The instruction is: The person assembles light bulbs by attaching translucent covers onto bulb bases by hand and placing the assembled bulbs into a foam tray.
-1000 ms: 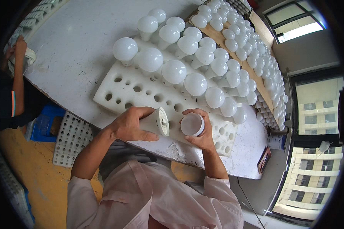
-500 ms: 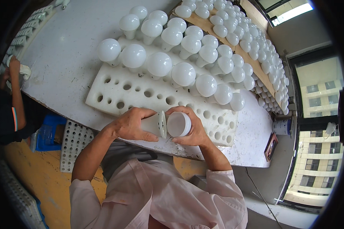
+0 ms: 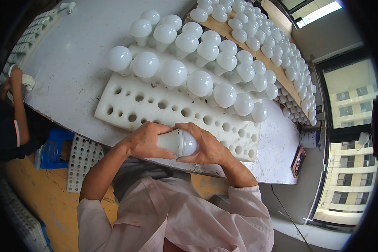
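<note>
Between my hands, over the table's front edge, lies a light bulb in two parts brought together. My left hand (image 3: 149, 140) is closed round the white bulb base (image 3: 170, 142). With my right hand (image 3: 206, 145) I grip the round white bulb cover (image 3: 190, 143), its rim against the base's rim. Whether the two are locked together I cannot tell. Just beyond my hands is a white foam tray (image 3: 155, 101) with rows of holes, the nearer ones bare. Several finished-looking bulbs (image 3: 174, 73) stand upright in its far rows.
Many more bulbs (image 3: 277, 50) stand on brown boards at the back right, near the window. At the far left a co-worker's hand (image 3: 17, 75) holds a white piece beside a rack of bulb bases (image 3: 29, 35). A blue bin (image 3: 54, 147) and a holed tray (image 3: 82, 161) are below the table.
The cover, half a second ago apart from the base with its open end showing, has been turned and brought against the base. My right hand has rotated with it.
</note>
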A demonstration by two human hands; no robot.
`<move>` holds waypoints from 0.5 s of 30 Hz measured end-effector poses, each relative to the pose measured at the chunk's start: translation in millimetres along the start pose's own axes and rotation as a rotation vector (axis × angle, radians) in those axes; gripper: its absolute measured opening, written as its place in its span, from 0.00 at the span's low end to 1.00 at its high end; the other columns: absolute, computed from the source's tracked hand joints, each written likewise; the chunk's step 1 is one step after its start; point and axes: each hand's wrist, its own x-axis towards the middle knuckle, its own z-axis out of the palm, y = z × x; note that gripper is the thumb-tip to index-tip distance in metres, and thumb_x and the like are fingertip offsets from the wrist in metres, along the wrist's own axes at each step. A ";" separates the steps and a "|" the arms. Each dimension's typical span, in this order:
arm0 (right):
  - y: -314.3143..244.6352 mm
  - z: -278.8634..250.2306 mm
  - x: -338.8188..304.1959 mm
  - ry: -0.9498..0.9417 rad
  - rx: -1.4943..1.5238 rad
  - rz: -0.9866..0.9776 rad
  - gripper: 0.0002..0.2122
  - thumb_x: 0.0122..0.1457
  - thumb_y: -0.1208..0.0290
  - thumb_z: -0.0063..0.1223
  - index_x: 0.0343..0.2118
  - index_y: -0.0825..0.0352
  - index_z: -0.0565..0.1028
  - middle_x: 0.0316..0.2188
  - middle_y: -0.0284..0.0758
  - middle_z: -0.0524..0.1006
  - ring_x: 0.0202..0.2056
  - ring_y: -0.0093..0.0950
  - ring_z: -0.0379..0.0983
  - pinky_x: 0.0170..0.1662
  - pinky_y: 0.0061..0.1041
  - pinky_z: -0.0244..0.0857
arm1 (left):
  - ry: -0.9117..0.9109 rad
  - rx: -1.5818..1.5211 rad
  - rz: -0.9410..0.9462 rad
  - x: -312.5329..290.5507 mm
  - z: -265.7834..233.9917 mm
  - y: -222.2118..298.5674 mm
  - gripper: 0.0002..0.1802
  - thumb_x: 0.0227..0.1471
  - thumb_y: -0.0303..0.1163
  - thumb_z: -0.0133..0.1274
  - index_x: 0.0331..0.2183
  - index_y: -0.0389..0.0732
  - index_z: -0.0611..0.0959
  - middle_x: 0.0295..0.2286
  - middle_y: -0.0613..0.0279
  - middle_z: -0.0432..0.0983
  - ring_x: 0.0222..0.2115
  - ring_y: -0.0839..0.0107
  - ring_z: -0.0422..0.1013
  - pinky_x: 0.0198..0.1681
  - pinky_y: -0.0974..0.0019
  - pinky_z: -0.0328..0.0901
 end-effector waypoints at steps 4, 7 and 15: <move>-0.6 1.2 1.8 0.008 -0.047 -0.061 0.40 0.40 0.64 0.69 0.56 0.69 0.58 0.49 0.46 0.67 0.49 0.45 0.67 0.51 0.36 0.64 | -0.061 0.015 -0.087 -1.3 -1.4 1.9 0.34 0.29 0.37 0.71 0.40 0.30 0.79 0.32 0.51 0.79 0.34 0.68 0.74 0.40 0.67 0.67; -6.5 6.3 3.8 -0.019 -0.050 -0.022 0.40 0.40 0.65 0.69 0.55 0.69 0.58 0.48 0.46 0.68 0.48 0.45 0.67 0.50 0.36 0.66 | -0.047 0.001 -0.075 -3.9 -0.2 0.7 0.34 0.29 0.38 0.71 0.40 0.30 0.79 0.32 0.51 0.79 0.33 0.69 0.74 0.39 0.67 0.68; -8.3 25.1 12.1 0.312 -0.154 -0.430 0.24 0.36 0.73 0.67 0.41 0.67 0.73 0.41 0.39 0.71 0.40 0.36 0.69 0.41 0.33 0.68 | 0.012 -0.030 0.065 -5.4 6.0 -1.9 0.30 0.32 0.43 0.69 0.34 0.28 0.81 0.29 0.48 0.79 0.33 0.69 0.76 0.38 0.66 0.69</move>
